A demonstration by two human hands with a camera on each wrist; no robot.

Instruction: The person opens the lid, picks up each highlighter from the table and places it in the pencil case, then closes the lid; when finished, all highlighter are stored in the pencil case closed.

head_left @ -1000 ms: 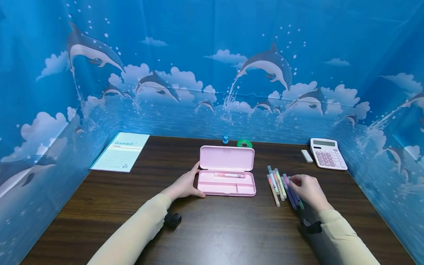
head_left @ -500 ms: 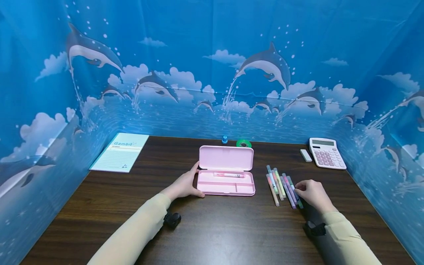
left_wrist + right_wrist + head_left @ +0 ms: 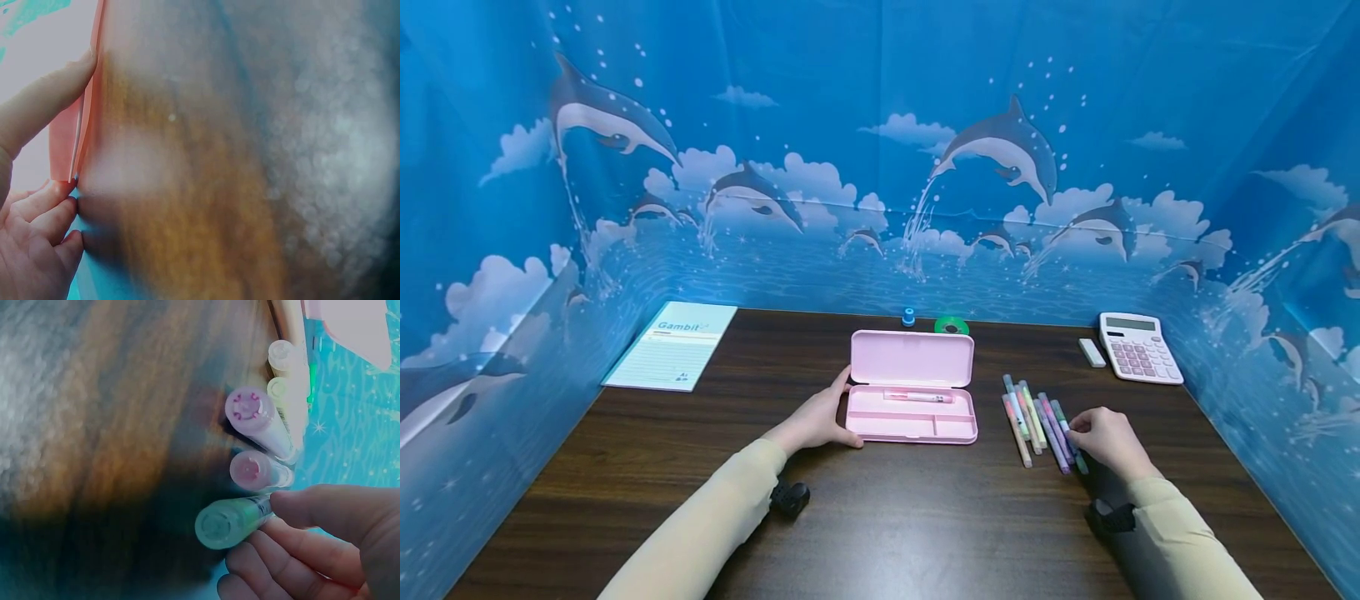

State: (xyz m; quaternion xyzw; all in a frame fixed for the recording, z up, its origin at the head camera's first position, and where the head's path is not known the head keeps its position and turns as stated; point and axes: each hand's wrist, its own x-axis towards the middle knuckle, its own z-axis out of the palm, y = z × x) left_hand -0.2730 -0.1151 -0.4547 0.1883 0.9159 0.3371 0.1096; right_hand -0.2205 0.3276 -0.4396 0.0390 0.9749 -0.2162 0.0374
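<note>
A pink pencil case lies with its lid raised in the middle of the head view. One pinkish marker rests in its rear compartment. My left hand grips the case's left end, thumb at the front corner and fingers behind; the left wrist view shows the thumb against the pink side. To the right, several markers lie side by side, among them a purple marker. My right hand pinches the green marker at the row's right end between thumb and fingers.
A blue-green notepad lies at the left. Behind the case stand a small blue bottle-like item and a green ring-shaped roll. A white eraser-like block and a calculator lie back right. A dolphin-print curtain borders the table.
My right hand has shifted slightly right and nearer me, off the purple markers to the green one at the end. The left hand stays on the pencil case.
</note>
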